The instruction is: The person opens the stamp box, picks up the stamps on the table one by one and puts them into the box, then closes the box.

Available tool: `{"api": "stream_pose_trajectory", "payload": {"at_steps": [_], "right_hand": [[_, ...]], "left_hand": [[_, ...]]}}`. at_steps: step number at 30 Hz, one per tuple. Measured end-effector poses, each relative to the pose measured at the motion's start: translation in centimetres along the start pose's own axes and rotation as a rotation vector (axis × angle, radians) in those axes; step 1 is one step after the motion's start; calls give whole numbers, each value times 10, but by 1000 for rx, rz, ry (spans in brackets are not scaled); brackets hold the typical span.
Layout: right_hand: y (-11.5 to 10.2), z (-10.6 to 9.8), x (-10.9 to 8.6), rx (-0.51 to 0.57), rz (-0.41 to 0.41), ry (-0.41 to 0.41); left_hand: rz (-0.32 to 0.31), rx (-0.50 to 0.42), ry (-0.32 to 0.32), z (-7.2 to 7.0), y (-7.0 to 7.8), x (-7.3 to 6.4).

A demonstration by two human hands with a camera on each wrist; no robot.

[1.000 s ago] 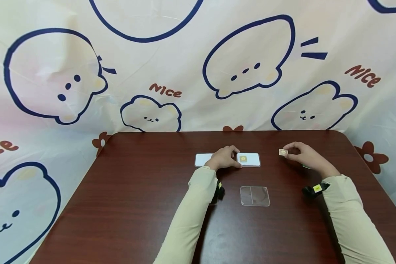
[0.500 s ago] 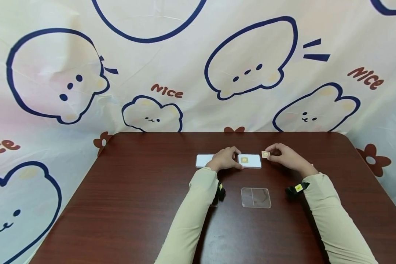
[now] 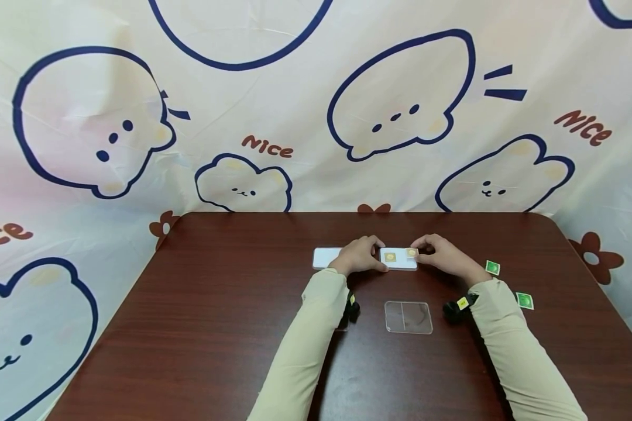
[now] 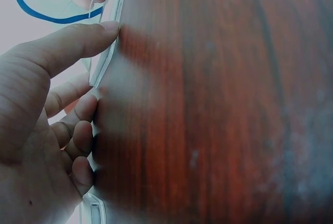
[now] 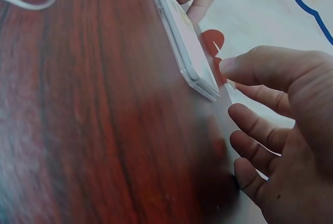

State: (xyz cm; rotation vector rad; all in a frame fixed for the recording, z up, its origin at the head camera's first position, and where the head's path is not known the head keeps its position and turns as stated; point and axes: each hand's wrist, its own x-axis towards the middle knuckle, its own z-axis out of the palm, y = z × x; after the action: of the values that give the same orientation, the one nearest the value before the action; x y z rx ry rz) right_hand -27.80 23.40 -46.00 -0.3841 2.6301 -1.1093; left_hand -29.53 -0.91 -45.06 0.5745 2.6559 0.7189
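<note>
My left hand [image 3: 355, 255] grips the near end of a flat white rectangular case [image 3: 402, 265], thumb along its front edge and fingers behind. A small square gold sticker [image 3: 390, 257] lies on the white face. Above the right end of that case, my right hand [image 3: 445, 255] pinches another small gold sticker [image 3: 412, 252] between thumb and fingers. In the left wrist view, this thin sticker [image 4: 94, 0] is seen edge-on. Whether it touches the case, I cannot tell. A second white case [image 3: 325, 257] is partly hidden by my left hand.
One clear plastic lid [image 3: 416, 317] lies in front of the cases; another clear piece [image 3: 342, 328] shows partly behind my left wrist. Two green square stickers [image 3: 493, 268] lie on the brown table [image 3: 189, 327] by my right forearm. A printed cloth [image 3: 305, 105] hangs behind.
My right hand has moved left and slightly down with the gold sticker, from beside the case to over its right end. Green stickers have come into view. My left hand stays put.
</note>
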Motion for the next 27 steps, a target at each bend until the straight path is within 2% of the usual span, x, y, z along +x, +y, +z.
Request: {"api": "stream_pose_trajectory", "payload": {"at_steps": [14,19,27], "right_hand": [[-2,8,1,-28,-60,24],[-3,9,1,-32,-52,37],[-7,9,-1,-33,10,32]], "left_hand": [[-7,17,5,0,1,-2],[-11,14,3,0,1,-1],[-7,12,5,-1,1,-1]]}}
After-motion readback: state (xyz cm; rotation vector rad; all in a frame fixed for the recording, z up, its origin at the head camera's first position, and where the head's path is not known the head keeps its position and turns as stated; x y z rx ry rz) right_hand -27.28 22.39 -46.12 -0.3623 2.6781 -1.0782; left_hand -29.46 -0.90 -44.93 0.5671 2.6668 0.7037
